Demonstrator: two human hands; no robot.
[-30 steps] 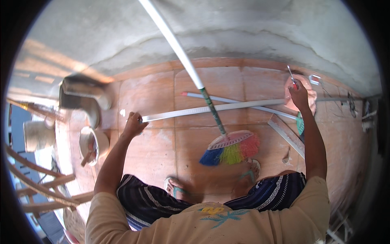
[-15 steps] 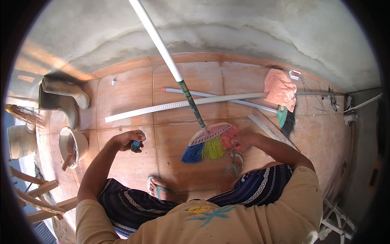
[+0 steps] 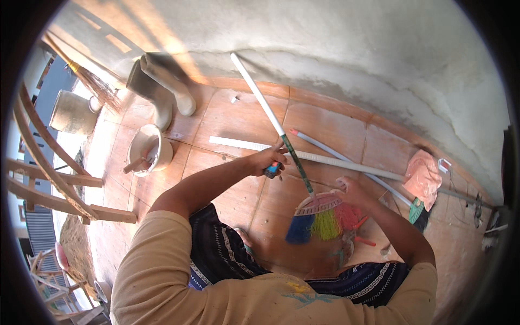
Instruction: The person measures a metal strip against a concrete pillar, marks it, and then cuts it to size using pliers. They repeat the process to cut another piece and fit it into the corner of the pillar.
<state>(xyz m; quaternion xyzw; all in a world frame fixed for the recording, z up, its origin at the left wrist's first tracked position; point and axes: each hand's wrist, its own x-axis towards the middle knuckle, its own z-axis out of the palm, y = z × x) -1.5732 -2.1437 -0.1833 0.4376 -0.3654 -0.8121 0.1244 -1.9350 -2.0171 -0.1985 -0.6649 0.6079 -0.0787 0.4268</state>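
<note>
A broom point(image 3: 320, 205) with blue, yellow-green and pink bristles stands tilted before me, its white and green handle point(image 3: 262, 103) slanting up toward the wall. My left hand point(image 3: 269, 161) is closed around a small blue and black object point(image 3: 273, 169) with a bit of orange; its exact kind is unclear. The fingertips of that hand reach the green lower part of the handle. My right hand point(image 3: 351, 193) is at the right end of the broom head, its fingers apart. Below it, a red-handled tool point(image 3: 364, 240) lies near my sandalled foot, partly hidden.
Long white strips point(image 3: 346, 162) and a second broom point(image 3: 418, 213) lie across the tiled floor, with a pink plastic bag point(image 3: 423, 176) on them. Rubber boots point(image 3: 173, 92), a bucket point(image 3: 162, 157) and wooden pieces point(image 3: 114, 212) are on the left. A grey wall point(image 3: 352, 49) rises ahead.
The view has swung left. My left hand has come over to the broom handle with the small object. My right hand has moved from the pink bristles up to the head's edge.
</note>
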